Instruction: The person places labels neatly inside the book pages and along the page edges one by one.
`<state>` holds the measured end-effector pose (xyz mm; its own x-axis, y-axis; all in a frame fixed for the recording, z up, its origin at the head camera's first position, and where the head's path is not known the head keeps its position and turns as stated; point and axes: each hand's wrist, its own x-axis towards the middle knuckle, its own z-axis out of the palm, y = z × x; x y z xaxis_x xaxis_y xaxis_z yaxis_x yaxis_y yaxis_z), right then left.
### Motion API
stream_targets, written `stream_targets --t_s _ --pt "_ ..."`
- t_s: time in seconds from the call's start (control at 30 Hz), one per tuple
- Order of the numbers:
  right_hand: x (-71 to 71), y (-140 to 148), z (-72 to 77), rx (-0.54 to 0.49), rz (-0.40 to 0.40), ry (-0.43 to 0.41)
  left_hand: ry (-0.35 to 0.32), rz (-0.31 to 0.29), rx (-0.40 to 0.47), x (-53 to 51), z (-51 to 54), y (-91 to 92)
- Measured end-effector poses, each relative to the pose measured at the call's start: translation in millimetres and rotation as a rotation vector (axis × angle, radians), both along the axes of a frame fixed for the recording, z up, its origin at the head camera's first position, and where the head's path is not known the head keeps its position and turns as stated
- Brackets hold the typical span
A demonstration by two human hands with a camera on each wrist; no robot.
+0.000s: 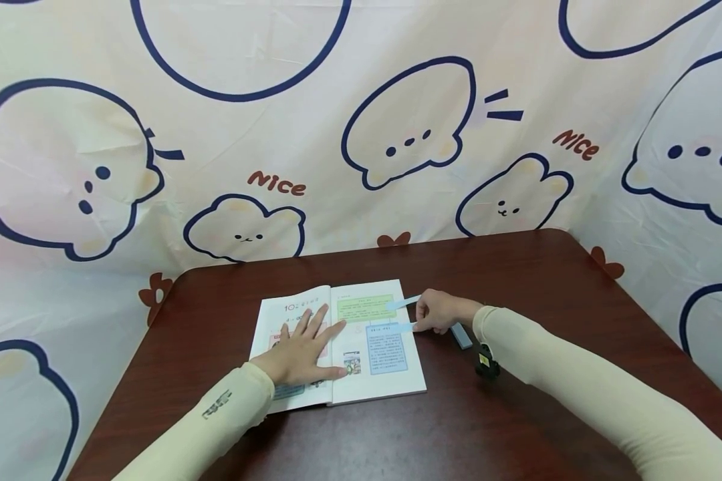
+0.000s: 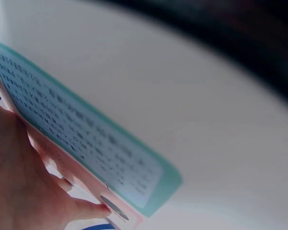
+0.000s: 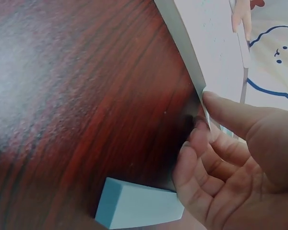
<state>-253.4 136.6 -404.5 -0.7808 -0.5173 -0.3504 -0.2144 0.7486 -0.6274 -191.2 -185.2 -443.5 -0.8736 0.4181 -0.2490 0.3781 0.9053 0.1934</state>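
Note:
An open book [image 1: 385,387] with printed text and pictures lies on the dark wooden table. My left hand [image 1: 301,351] rests on it with fingers spread, across the left page and the centre fold; in the left wrist view the hand [image 2: 33,177] lies beside a teal-bordered text box [image 2: 81,120]. At the book's right edge my right hand [image 1: 442,310] pinches a thin light-blue paper strip [image 1: 400,328] between thumb and fingers. A second light-blue strip [image 1: 404,302] reaches from the page to this hand just above. The right wrist view shows the pinching hand [image 3: 225,158] close up.
A small light-blue block [image 1: 460,336] lies on the table beneath and beside my right hand; its ends show in the right wrist view. The table [image 1: 517,267] meets a patterned cloth [image 1: 337,133] at the back and sides.

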Motion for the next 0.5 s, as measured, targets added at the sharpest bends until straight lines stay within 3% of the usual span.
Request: stream_targets --t_s 0.5 --pt "5.2 7.3 -3.4 -0.035 -0.069 0.069 0.037 -0.008 -0.007 -0.1 0.7 0.7"
